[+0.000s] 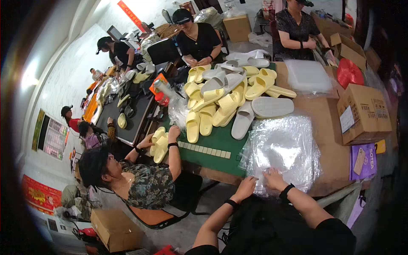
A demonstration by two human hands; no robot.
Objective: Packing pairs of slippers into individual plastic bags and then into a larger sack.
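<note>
Both hands sit low in the middle of the frame. Left hand is curled, fingers together, at the near edge of the stack of clear plastic bags. Right hand lies flat on that stack with fingers spread, and I cannot tell if it pinches a bag. I think the bags are slippery, so two could lift at once, or the stack could slide off the near edge of the brown table. Left of it, a person's hands hold a yellow slipper pair. Higher up, a pile of yellow and grey slippers lies on a green mat. Cardboard boxes stand at the right. More people sit along the far tables.
</note>
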